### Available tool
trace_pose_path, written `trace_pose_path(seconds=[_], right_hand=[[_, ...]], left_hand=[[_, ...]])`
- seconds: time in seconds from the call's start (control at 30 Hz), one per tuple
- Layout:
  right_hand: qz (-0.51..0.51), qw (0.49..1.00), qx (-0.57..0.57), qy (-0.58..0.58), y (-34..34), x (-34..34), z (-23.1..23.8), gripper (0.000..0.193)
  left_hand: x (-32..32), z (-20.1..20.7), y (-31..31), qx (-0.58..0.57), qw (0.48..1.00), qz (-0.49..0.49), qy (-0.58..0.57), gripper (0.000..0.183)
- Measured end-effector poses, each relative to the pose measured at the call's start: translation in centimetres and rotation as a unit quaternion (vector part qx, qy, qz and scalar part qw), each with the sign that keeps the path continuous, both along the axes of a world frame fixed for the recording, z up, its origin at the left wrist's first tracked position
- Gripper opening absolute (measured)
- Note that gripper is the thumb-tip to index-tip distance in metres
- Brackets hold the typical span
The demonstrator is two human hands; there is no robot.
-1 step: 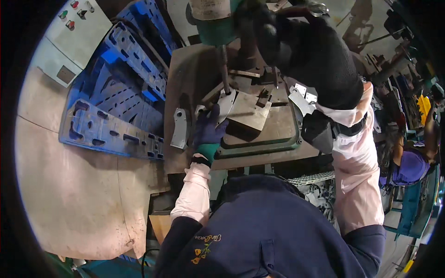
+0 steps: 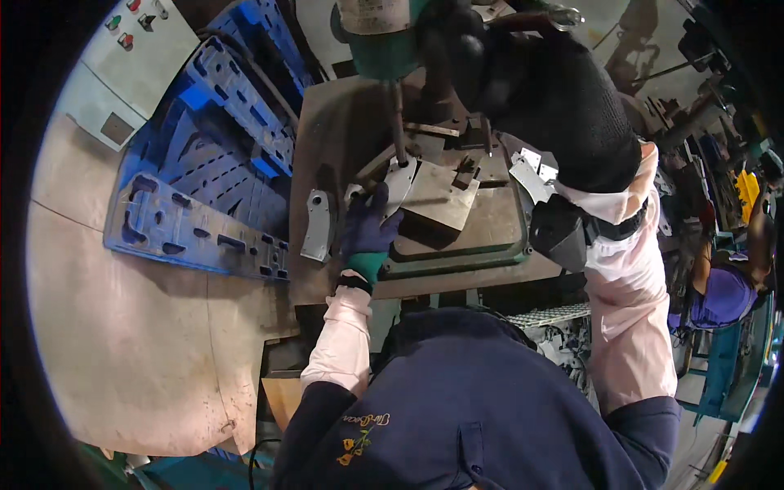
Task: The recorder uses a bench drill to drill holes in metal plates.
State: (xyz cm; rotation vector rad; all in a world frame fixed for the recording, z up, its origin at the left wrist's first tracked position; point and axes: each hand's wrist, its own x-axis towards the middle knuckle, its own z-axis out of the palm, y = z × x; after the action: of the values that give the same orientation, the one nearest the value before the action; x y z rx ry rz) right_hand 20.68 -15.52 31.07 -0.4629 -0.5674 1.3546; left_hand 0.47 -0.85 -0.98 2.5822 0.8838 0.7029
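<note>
In a dark glove, my left hand [image 2: 369, 222] holds a grey metal plate [image 2: 398, 186] against the side of a steel fixture block [image 2: 441, 194]. The slim spindle tool [image 2: 398, 122] of a green drill press [image 2: 382, 53] comes down onto the plate's upper end. My right arm reaches up beside the press head, wrapped in a black sleeve. The right hand [image 2: 482, 69] is a dark shape by the press, its fingers hidden. Another curved metal plate [image 2: 318, 225] lies to the left of my left hand.
Several bright metal plates [image 2: 533, 173] lie right of the fixture. A blue plastic pallet [image 2: 196, 224] stands at the left, below a grey control box [image 2: 114, 73] with buttons. Metal parts lie in a basket [image 2: 551, 316] below the table's front edge. Another person [image 2: 723, 296] is at far right.
</note>
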Motion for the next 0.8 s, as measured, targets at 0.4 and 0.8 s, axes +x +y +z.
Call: trace_pose_path(seconds=[0.4,0.8], right_hand=[[-0.196,0.884,0.120,-0.407,-1.4,-3.3,-4.1,0.027],[-0.061,0.992,-0.087,-0.063,-0.7,-4.5,-10.3,0.037]], left_hand=[[-0.1,-1.1,0.1,0.015,0.999,0.001,-0.028,0.070],[-0.1,0.3,-0.1,0.019,0.996,0.029,0.081,0.068]])
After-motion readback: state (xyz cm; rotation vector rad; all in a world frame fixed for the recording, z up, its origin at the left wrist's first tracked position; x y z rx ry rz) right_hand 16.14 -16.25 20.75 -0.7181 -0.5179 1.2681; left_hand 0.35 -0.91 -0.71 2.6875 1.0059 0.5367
